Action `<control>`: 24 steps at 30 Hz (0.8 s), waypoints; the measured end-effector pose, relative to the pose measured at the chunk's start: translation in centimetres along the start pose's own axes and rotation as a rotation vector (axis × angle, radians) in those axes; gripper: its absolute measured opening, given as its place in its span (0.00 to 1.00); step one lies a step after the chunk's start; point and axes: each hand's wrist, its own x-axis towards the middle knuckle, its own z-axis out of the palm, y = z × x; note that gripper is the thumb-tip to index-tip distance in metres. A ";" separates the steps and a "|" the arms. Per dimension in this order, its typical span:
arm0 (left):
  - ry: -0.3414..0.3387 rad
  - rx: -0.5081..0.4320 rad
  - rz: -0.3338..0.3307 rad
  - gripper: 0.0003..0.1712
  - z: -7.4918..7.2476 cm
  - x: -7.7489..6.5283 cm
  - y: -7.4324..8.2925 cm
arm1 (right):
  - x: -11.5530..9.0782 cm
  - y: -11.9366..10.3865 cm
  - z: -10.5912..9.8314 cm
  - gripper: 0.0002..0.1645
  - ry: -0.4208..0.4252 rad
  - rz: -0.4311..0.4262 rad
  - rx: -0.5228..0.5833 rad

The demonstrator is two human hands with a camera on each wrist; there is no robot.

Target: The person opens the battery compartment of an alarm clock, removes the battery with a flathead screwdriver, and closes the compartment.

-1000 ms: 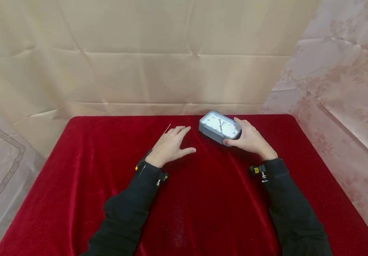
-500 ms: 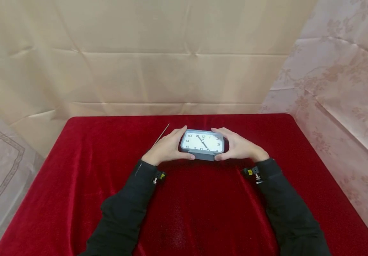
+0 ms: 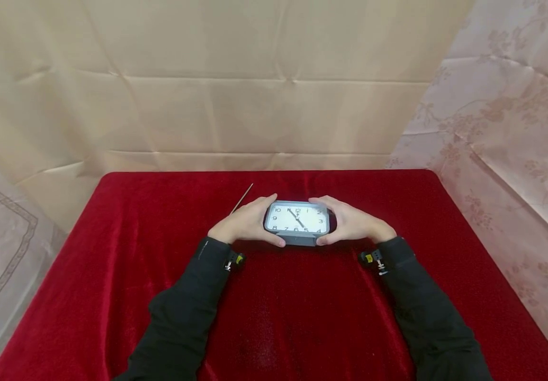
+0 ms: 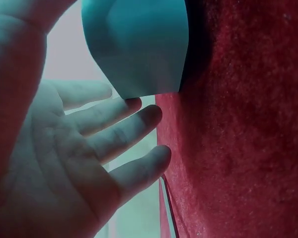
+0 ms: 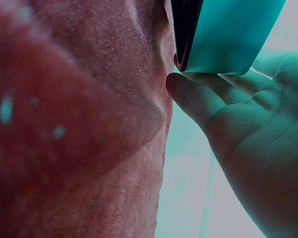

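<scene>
A grey-blue alarm clock [image 3: 297, 217] with a white face lies dial up between both hands in the head view, its numerals upright to the viewer. My left hand [image 3: 247, 222] holds its left end, thumb at the near edge and fingers at the far side. At the other end, my right hand [image 3: 352, 219] grips it the same way. In the left wrist view, the clock's side [image 4: 139, 44] is close over the red cloth, with fingertips right at its edge. The right wrist view shows the clock's corner [image 5: 233, 34] against the right fingers [image 5: 188, 96].
Red velvet cloth [image 3: 274, 312] covers the table. A thin stick [image 3: 241, 198] lies on it behind the left hand, partly hidden by that hand. A beige curtain [image 3: 254, 116] hangs at the back, and patterned pale fabric [image 3: 517, 137] lines the right side.
The right hand has brought the clock leftward and nearer, turning it from slanted to straight. The left hand, earlier apart from it with fingers spread, has taken hold of its left end.
</scene>
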 end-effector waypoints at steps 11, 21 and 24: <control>-0.036 -0.039 -0.016 0.69 0.3 0.0 -0.6 | 0.4 0.1 0.8 0.65 -0.044 0.019 -0.008; -0.024 -0.101 0.001 0.63 0.3 -0.1 -0.9 | 0.5 -0.3 1.2 0.72 -0.058 0.096 -0.015; -0.020 -0.101 -0.011 0.63 0.5 -0.2 -0.8 | 0.4 -0.2 1.3 0.70 -0.059 0.096 0.003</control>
